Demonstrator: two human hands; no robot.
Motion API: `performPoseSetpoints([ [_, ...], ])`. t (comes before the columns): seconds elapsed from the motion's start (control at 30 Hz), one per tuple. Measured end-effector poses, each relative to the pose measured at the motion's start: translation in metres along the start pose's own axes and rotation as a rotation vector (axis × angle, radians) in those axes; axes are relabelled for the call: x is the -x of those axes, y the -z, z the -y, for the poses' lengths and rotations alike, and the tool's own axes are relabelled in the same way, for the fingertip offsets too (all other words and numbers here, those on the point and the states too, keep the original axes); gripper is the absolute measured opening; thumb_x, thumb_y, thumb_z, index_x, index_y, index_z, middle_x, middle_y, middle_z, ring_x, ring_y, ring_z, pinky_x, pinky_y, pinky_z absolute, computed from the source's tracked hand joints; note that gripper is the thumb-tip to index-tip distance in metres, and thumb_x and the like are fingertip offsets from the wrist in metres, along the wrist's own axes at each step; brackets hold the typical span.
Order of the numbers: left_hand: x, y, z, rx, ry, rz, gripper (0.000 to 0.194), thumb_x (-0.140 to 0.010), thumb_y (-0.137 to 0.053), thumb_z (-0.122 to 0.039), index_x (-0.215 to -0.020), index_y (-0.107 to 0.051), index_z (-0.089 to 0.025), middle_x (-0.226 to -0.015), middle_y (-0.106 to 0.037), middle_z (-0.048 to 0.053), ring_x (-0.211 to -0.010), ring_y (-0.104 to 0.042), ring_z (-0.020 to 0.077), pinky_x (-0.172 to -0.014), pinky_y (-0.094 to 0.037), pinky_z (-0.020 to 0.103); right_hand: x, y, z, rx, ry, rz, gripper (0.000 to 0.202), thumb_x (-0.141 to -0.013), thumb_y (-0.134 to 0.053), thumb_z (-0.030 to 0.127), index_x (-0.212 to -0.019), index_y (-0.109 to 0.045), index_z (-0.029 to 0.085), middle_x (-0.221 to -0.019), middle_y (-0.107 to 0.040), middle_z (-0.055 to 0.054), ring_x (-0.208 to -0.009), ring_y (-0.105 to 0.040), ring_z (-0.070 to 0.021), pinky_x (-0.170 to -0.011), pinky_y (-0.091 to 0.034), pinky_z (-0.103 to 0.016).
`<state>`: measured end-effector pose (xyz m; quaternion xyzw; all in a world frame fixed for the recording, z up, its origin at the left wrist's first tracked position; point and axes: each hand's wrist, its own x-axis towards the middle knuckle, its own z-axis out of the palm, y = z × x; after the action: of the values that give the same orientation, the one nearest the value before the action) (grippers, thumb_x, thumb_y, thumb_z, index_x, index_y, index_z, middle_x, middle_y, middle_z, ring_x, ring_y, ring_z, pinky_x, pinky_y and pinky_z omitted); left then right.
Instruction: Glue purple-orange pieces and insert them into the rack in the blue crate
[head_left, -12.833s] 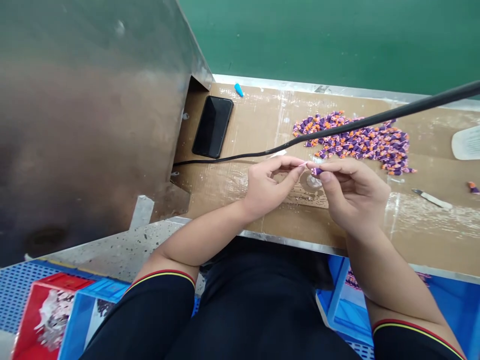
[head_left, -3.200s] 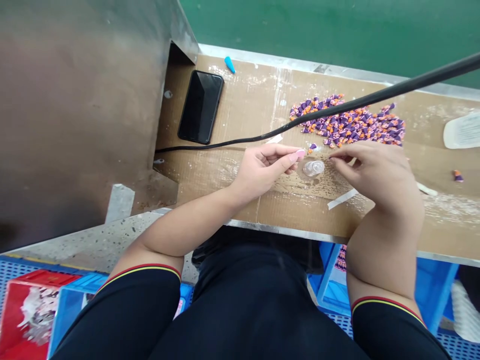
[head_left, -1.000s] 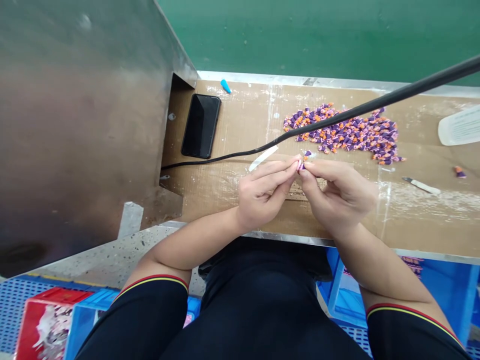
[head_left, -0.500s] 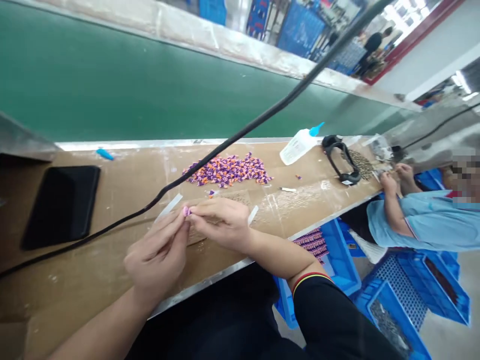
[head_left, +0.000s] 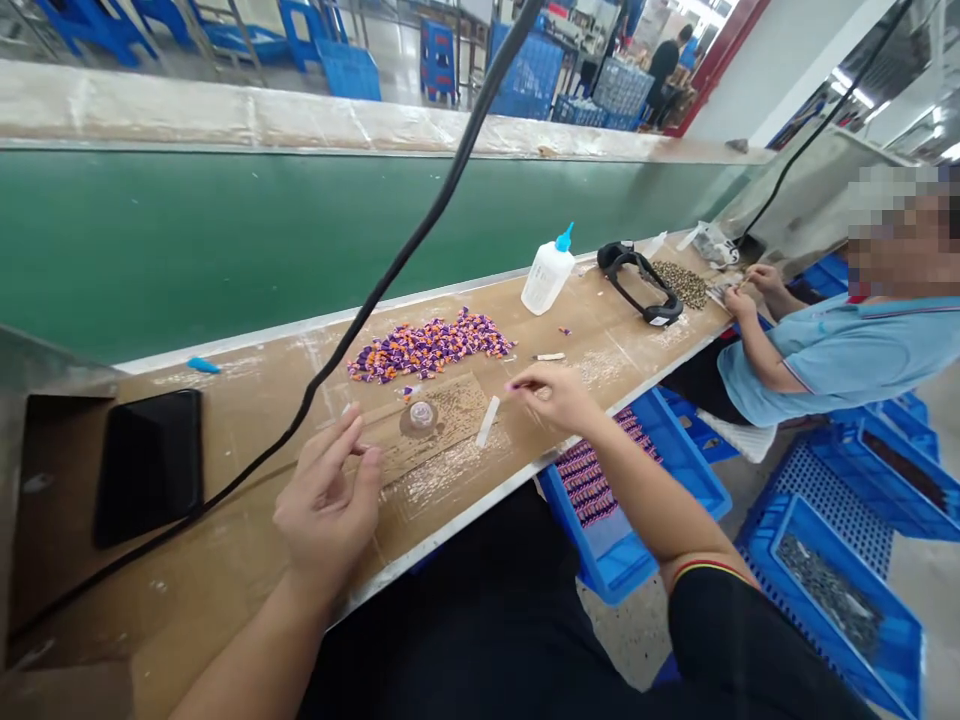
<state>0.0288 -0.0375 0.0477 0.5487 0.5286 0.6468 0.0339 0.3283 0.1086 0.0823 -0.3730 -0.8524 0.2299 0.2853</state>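
My right hand (head_left: 556, 398) is over the table's front part, its fingertips pinched on a small purple-pink piece (head_left: 513, 387) that they partly cover. To the left, my left hand (head_left: 330, 500) hovers with thumb and fingers apart and nothing visible between them. Between the hands, a small round dish (head_left: 421, 414) with whitish contents sits on a brown board (head_left: 457, 400). Close to my right hand lies a white strip (head_left: 487, 422). Behind the board spreads a pile of small purple and orange pieces (head_left: 435, 345).
A white bottle with blue tip (head_left: 547, 278) and a black headset-like band (head_left: 637, 285) stand farther back. A black phone (head_left: 150, 465) lies left. A black cable (head_left: 390, 270) crosses the view. A blue crate (head_left: 675, 500) holds striped rows below. A co-worker (head_left: 847, 330) sits right.
My hands were together at a small pink-purple piece; now they are apart, the right one moved rightward with it. The left hand has opened. The round dish has come into sight.
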Motion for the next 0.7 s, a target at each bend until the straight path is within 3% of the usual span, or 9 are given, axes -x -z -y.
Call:
performPoseSetpoints([
  [0.1, -0.002, 0.0, -0.003, 0.004, 0.02, -0.01, 0.027, -0.098, -0.083, -0.026, -0.125, -0.086, -0.024, -0.132, -0.086, 0.012, -0.1, -0.084, 0.0231, -0.077, -0.069, 0.034, 0.012, 0.035, -0.033, 0.262, -0.059, 0.201, 0.017, -0.094, -0.071, 0.007, -0.092, -0.082, 0.019, -0.099, -0.084, -0.009, -0.092, -0.076, -0.0199, -0.089, -0.062, -0.034],
  [0.23, -0.002, -0.001, -0.005, -0.085, 0.057, 0.052, 0.023, -0.1, -0.078, -0.032, -0.12, -0.084, -0.02, -0.128, -0.084, 0.013, -0.107, -0.084, 0.0235, -0.083, -0.072, 0.033, 0.027, 0.035, -0.057, 0.469, -0.056, 0.38, 0.021, -0.096, -0.067, 0.009, -0.093, -0.083, 0.021, -0.105, -0.081, -0.013, -0.101, -0.074, -0.0252, -0.09, -0.059, -0.037],
  [0.3, -0.002, -0.002, -0.003, -0.119, 0.069, 0.072, 0.025, -0.102, -0.074, -0.035, -0.118, -0.083, -0.018, -0.128, -0.083, 0.014, -0.109, -0.083, 0.0232, -0.087, -0.072, 0.034, 0.037, 0.03, -0.067, 0.433, -0.052, 0.332, 0.029, -0.096, -0.064, 0.009, -0.109, -0.085, 0.023, -0.114, -0.082, -0.013, -0.108, -0.074, -0.0276, -0.095, -0.061, -0.041],
  [0.43, -0.003, -0.003, 0.002, -0.155, 0.048, 0.048, 0.025, -0.1, -0.074, -0.037, -0.114, -0.083, -0.018, -0.122, -0.082, 0.014, -0.106, -0.083, 0.0225, -0.083, -0.07, 0.033, 0.058, 0.025, -0.083, 0.197, -0.07, 0.101, 0.055, -0.089, -0.065, 0.01, -0.141, -0.078, 0.023, -0.133, -0.081, -0.014, -0.121, -0.075, -0.03, -0.111, -0.063, -0.051],
  [0.57, -0.004, -0.005, 0.007, -0.185, 0.112, 0.042, 0.029, -0.097, -0.072, -0.039, -0.114, -0.081, -0.017, -0.121, -0.08, 0.015, -0.106, -0.081, 0.024, -0.08, -0.068, 0.034, 0.066, 0.017, -0.082, 0.055, -0.082, 0.027, 0.026, -0.096, -0.074, 0.027, -0.121, -0.084, 0.024, -0.137, -0.081, -0.015, -0.133, -0.073, -0.0343, -0.121, -0.057, -0.062],
  [0.63, -0.005, -0.007, 0.007, -0.183, 0.144, 0.044, 0.031, -0.095, -0.072, -0.039, -0.113, -0.08, -0.016, -0.12, -0.079, 0.016, -0.104, -0.08, 0.0243, -0.075, -0.066, 0.033, 0.069, 0.016, -0.081, -0.02, -0.125, -0.006, 0.016, -0.099, -0.077, 0.037, -0.107, -0.084, 0.025, -0.134, -0.082, -0.014, -0.13, -0.075, -0.033, -0.121, -0.058, -0.061],
  [0.7, -0.007, -0.009, 0.007, -0.176, 0.141, 0.03, 0.032, -0.091, -0.074, -0.04, -0.109, -0.081, -0.014, -0.117, -0.078, 0.017, -0.101, -0.078, 0.024, -0.073, -0.064, 0.033, 0.081, 0.025, -0.089, -0.125, -0.222, -0.1, 0.021, -0.101, -0.078, 0.046, -0.103, -0.083, 0.025, -0.128, -0.085, -0.012, -0.121, -0.079, -0.0294, -0.114, -0.063, -0.055],
])
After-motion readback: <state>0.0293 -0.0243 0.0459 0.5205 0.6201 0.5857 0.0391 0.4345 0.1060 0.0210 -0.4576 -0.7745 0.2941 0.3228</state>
